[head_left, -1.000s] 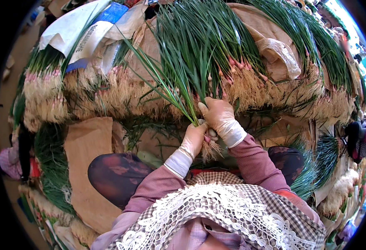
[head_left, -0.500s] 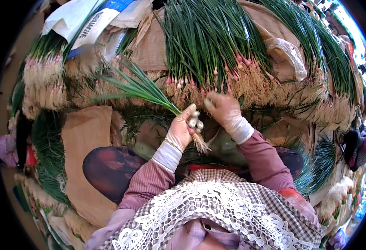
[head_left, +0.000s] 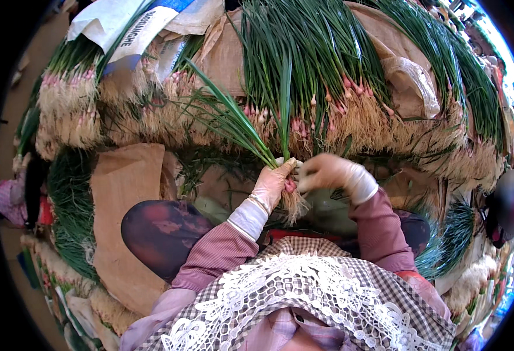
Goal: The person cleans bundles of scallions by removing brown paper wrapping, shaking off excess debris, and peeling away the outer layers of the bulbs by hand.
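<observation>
My left hand point(head_left: 274, 184), in a thin pale glove, is closed around a small bunch of spring onions point(head_left: 242, 131). Their green leaves fan up and to the left, with one upright clump of leaves point(head_left: 285, 99) rising straight from the grip. Pink bulbs point(head_left: 290, 186) and stringy roots point(head_left: 294, 206) hang below the fist. Close by on its right is my right hand point(head_left: 330, 174), also gloved. Motion smears its fingers, so whether they hold anything is unclear. Beyond both hands lies a wide pile of spring onions point(head_left: 309, 58), roots facing me.
Brown sacking point(head_left: 125, 216) covers the ground to my left, beside my bent knee point(head_left: 163, 234). More spring onions point(head_left: 70, 88) lie at the far left under white and blue sacks point(head_left: 143, 32). Loose green leaves point(head_left: 73, 216) heap at left. Another person point(head_left: 508, 207) is at the right edge.
My left hand and its bunch have shifted slightly right in the picture. An upright clump of leaves now stands in the grip. My right hand has moved down and right.
</observation>
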Motion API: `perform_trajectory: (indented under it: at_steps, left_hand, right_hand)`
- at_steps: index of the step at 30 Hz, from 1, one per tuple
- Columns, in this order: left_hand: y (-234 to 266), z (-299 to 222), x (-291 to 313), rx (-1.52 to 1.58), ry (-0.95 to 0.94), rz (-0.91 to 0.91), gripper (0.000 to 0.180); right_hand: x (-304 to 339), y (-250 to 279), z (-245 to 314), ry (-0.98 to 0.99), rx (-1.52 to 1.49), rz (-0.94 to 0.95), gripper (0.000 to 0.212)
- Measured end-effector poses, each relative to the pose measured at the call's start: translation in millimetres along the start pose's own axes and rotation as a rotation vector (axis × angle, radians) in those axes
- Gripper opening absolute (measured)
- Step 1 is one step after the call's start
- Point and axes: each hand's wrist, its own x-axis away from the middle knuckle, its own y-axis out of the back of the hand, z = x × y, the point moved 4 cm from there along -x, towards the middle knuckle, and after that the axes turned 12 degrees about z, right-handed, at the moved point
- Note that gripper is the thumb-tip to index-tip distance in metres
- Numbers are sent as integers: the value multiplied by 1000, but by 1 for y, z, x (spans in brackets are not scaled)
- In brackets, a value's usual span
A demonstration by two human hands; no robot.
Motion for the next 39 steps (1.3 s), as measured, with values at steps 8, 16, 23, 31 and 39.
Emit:
perform_trajectory:
  at_steps: [8,16,23,31,39]
  left_hand:
    - [-10,5,2,203,-102,13,23]
    - [-21,-26,13,113,-277,75,40]
    - [-20,-18,15,-18,-213,-23,48]
    - [5,-20,16,-215,-266,-378,50]
    - [6,-60,21,12,-458,-179,51]
  right_hand:
    - [-45,-4,-3,254,-1084,-621,19]
    - [-65,-30,-40,371,-1362,-323,41]
    - [-44,5,8,514,-1276,-460,29]
    - [-77,-21,-49,-92,-461,-565,29]
    - [-67,-49,-89,-584,330,0,35]
